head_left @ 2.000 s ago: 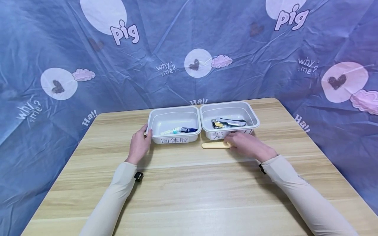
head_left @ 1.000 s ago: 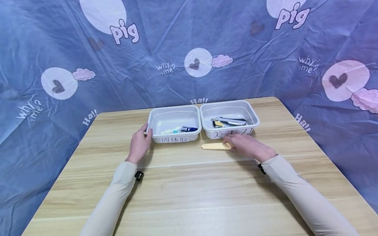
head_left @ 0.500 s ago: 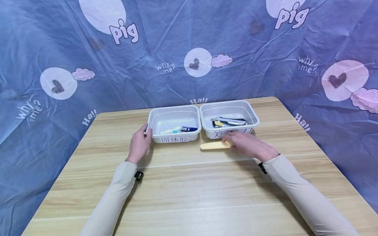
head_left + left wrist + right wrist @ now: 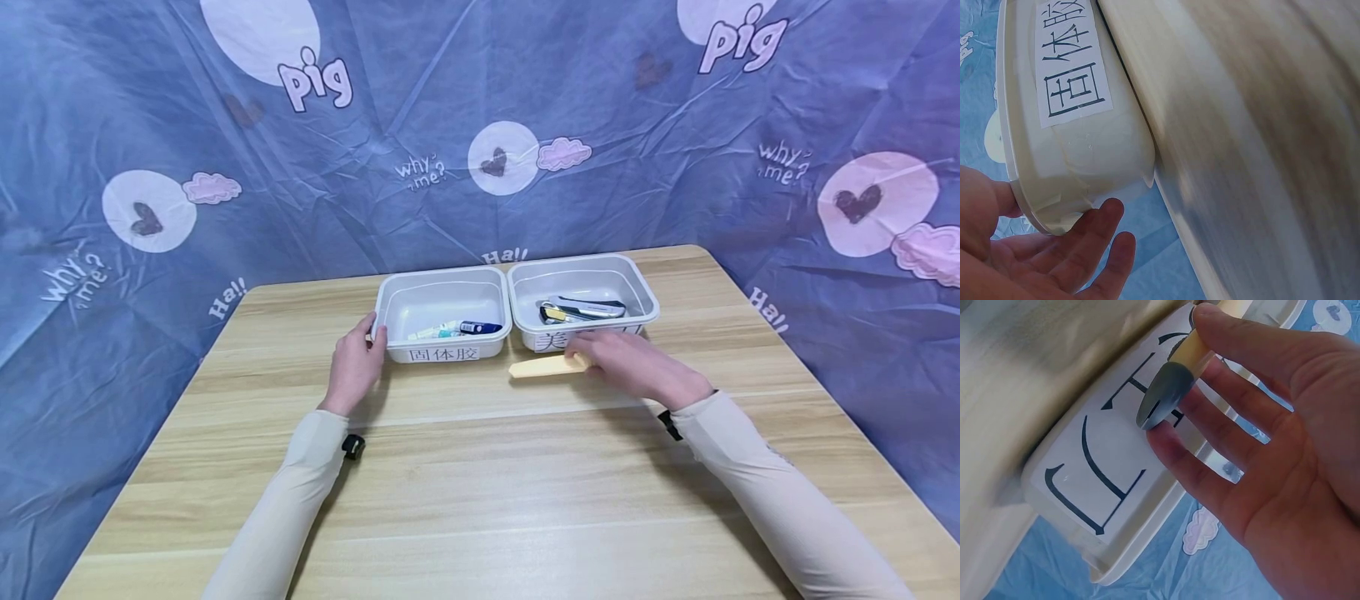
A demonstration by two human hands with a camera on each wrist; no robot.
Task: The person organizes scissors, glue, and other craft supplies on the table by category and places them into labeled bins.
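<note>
my right hand (image 4: 626, 364) pinches the yellow utility knife (image 4: 542, 367) by its grey end, just in front of the right bin (image 4: 645, 312), low over the surface (image 4: 480, 492). my left hand (image 4: 354, 367), fingers spread, rests against the left bin (image 4: 442, 355) beside it.
</note>
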